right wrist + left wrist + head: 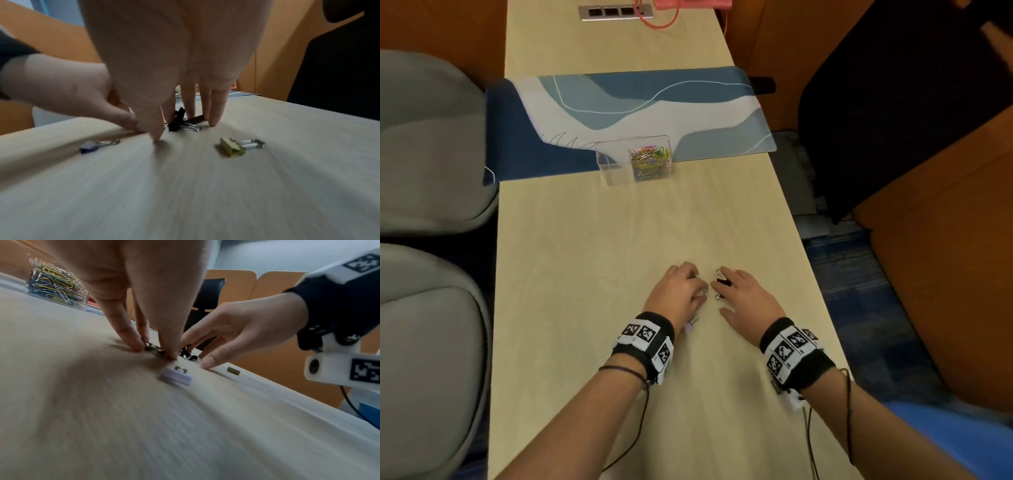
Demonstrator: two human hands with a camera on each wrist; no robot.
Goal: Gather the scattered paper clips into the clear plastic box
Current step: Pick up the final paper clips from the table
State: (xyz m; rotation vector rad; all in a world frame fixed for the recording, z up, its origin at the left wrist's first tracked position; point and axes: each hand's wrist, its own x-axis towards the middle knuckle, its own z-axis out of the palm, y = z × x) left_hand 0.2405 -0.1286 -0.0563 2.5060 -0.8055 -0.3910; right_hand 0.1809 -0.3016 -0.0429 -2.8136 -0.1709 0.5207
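Observation:
The clear plastic box (616, 168) stands at the edge of the blue mat, with coloured paper clips (650, 158) heaped in its right compartment; the left wrist view shows the heap (56, 283) too. Near the table's middle my left hand (700, 289) pinches a silver-handled binder clip (152, 348) between thumb and fingertips against the wood. My right hand (722, 293) stands beside it, straight fingers (216, 112) touching the table around two black binder clips (177, 120). A purple binder clip (177, 376) and an olive one (231, 147) lie loose closer to me.
A blue and white mat (633, 109) crosses the long wooden table (602, 240) behind the box. Grey chairs (424, 144) stand on the left, orange chairs and a dark chair back (893, 113) on the right. A socket strip (614, 13) and a pink cable lie at the far end.

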